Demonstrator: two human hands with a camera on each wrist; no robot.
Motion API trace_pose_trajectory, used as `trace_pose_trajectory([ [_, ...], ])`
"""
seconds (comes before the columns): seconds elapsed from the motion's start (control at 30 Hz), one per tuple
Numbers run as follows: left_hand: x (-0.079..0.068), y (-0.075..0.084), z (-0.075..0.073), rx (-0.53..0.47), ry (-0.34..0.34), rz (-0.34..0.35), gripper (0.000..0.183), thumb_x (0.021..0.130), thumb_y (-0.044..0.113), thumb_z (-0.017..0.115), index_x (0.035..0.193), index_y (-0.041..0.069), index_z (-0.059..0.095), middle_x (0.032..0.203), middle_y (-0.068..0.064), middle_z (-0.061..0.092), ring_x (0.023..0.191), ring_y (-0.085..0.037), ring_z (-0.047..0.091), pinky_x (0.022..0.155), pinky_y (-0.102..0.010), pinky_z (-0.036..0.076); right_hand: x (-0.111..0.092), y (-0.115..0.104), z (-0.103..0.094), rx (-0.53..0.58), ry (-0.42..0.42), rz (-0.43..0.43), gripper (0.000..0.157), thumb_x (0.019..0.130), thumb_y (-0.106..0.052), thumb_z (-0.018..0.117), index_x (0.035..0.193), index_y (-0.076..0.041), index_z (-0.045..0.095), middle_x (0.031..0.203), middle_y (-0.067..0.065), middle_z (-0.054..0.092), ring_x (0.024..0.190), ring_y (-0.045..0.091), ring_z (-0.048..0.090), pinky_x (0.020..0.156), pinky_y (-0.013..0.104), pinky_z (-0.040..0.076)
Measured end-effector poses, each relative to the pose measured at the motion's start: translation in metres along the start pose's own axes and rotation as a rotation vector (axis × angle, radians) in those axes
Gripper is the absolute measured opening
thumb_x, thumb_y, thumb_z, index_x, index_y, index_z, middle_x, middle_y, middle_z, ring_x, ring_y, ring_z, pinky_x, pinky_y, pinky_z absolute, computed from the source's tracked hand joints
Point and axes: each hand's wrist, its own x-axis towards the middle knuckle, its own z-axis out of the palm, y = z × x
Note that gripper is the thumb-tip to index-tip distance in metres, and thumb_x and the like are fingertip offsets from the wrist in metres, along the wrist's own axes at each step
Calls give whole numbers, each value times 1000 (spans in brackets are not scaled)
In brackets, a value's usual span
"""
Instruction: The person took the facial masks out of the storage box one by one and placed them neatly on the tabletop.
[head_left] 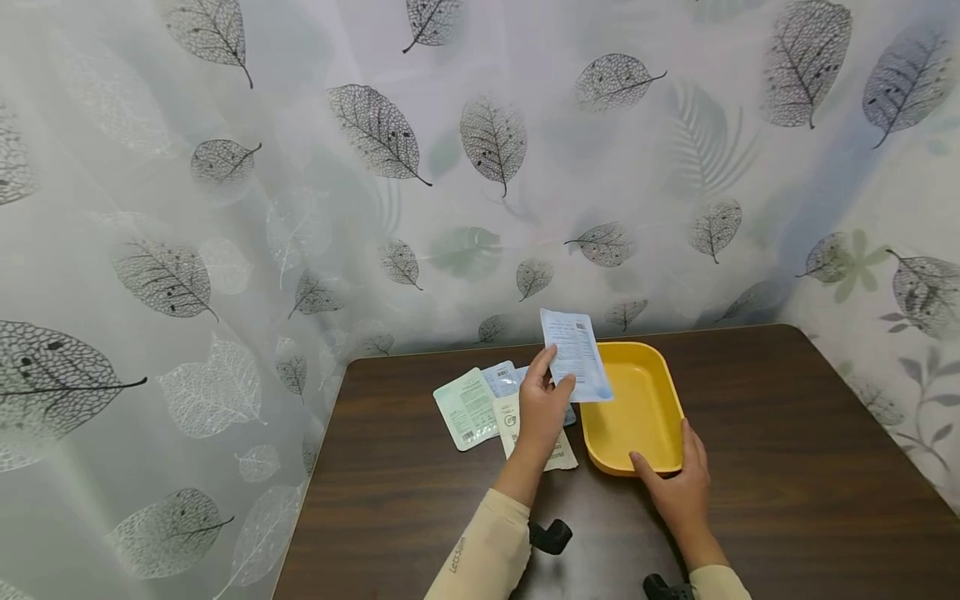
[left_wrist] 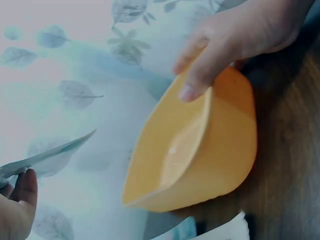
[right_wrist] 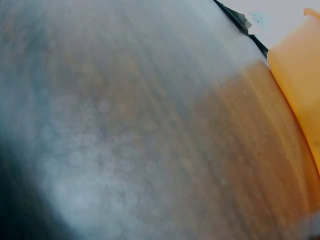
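Note:
My left hand holds a light-blue printed sachet between thumb and fingers, raised beside the left rim of a yellow tray. In the left wrist view the same sachet shows nearly edge-on. With the thumb over the rim and fingers along the outer wall, my right hand grips the tray's near right corner. Bare floor shows inside the tray. Left of it lie a pale green sachet, a blue one and a cream one, overlapping and partly hidden by my left hand.
Everything lies on a dark brown wooden table. A leaf-patterned curtain hangs along the table's back and sides. The right wrist view mostly shows blurred tabletop, with the tray's outer wall at its right edge.

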Motion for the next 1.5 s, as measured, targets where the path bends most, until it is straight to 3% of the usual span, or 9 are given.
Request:
trace_pose_trajectory([
  [0.17, -2, 6, -19, -4, 52, 32, 58, 97, 6, 59, 153, 5, 45, 163, -7, 38, 135, -26, 55, 96, -20, 53, -1, -1, -1, -1, -4, 8, 106, 81, -30, 85, 165, -18, 22, 164, 22, 28, 146, 48, 32, 118, 69, 27],
  [0.3, -4, 1, -36, 21, 99, 50, 56, 96, 5, 59, 151, 4, 47, 162, -12, 39, 139, -28, 52, 101, -24, 52, -2, 0, 0, -11, 2, 14, 106, 81, -32, 85, 164, -17, 22, 164, 22, 28, 147, 47, 32, 119, 68, 26],
  [0.4, -8, -7, -49, 46, 144, 31, 55, 96, 7, 61, 149, 4, 50, 160, -14, 42, 140, -30, 51, 101, -26, 53, -3, 1, 0, -13, 10, 16, 106, 80, -31, 85, 164, -16, 23, 164, 23, 29, 147, 47, 32, 119, 68, 26],
  [0.57, -15, -29, -70, 20, 211, -27, 56, 92, 3, 63, 147, 3, 53, 156, -17, 47, 134, -32, 55, 89, -19, 54, -5, 0, 0, -21, 9, 25, 107, 80, -32, 85, 164, -17, 23, 164, 23, 29, 147, 48, 31, 118, 69, 26],
  [0.73, -26, -47, -86, -8, 259, -82, 57, 89, -1, 64, 145, -1, 54, 142, -25, 58, 115, -30, 66, 77, -19, 57, -7, 0, 1, -25, 5, 26, 106, 80, -33, 85, 164, -17, 23, 164, 23, 29, 147, 48, 31, 118, 69, 26],
  [1.17, -47, -71, -117, 14, 360, -135, 54, 86, -5, 60, 140, -7, 56, 133, -31, 62, 109, -31, 67, 75, -18, 56, -10, -5, 2, -21, -2, 34, 107, 81, -34, 84, 165, -18, 20, 164, 22, 28, 148, 47, 30, 119, 68, 25],
  [1.3, -54, -77, -123, 108, 388, -126, 54, 83, -5, 62, 137, -9, 58, 137, -30, 60, 116, -33, 65, 80, -21, 56, -10, -7, 2, -27, -5, 38, 107, 81, -35, 84, 165, -18, 20, 164, 22, 27, 147, 47, 30, 119, 68, 25],
  [1.5, -65, -85, -130, 382, 423, -103, 52, 81, -2, 66, 132, -9, 62, 138, -28, 60, 132, -41, 56, 108, -49, 48, -10, -7, 2, -12, 1, 30, 106, 81, -32, 85, 165, -18, 21, 164, 22, 28, 147, 46, 31, 119, 68, 24],
])
